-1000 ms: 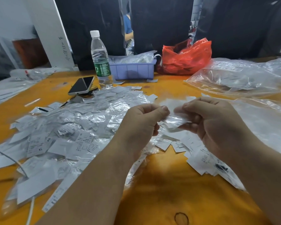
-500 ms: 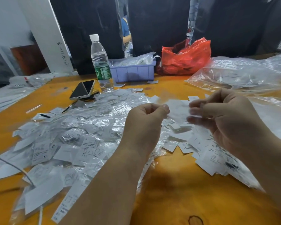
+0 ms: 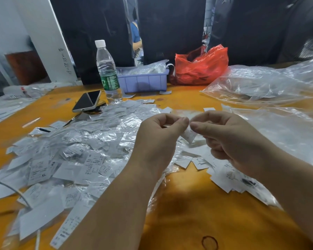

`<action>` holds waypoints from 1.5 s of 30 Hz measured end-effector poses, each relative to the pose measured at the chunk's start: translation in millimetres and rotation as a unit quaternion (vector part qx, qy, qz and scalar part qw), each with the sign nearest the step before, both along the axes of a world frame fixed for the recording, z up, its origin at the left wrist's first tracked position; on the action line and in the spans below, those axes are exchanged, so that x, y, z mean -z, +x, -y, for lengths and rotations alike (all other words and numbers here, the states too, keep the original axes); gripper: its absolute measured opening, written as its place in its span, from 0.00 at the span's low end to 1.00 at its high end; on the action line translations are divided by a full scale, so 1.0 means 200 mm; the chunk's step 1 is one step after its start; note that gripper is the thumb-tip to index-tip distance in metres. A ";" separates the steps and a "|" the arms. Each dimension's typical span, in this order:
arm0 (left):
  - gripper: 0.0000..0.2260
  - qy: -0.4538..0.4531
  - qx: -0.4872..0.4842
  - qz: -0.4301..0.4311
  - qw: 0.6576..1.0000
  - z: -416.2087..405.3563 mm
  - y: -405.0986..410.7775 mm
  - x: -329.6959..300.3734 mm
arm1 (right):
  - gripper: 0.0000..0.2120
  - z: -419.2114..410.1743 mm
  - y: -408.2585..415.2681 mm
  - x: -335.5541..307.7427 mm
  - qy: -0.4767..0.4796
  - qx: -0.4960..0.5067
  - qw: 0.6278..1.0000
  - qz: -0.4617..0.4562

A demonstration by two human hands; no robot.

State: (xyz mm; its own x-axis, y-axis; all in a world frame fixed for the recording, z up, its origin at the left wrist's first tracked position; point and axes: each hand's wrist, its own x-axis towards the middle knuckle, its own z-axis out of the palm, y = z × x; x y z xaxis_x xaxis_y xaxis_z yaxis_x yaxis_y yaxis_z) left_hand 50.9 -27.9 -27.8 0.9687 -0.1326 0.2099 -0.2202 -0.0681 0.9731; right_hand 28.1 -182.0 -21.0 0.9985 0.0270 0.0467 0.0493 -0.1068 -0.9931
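Two hands (image 3: 159,139) (image 3: 231,141), one bottle (image 3: 107,69), one phone (image 3: 87,101).

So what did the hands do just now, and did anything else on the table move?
The left hand and right hand came together. Half a second ago they were apart with the small label held between them; now their fingertips nearly touch, and both are still pinching it. Nothing was let go. The label pile, phone, bottle and red bag stayed where they were.

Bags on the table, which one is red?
The red bag at the back of the table, right next to the purple tray. It is the only coloured one; the big bags on the right are clear plastic.
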 end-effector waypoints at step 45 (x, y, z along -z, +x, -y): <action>0.15 -0.263 0.101 -0.090 0.955 -0.01 0.01 -0.04 | 0.20 0.03 -0.03 -0.03 0.217 0.028 0.975 0.038</action>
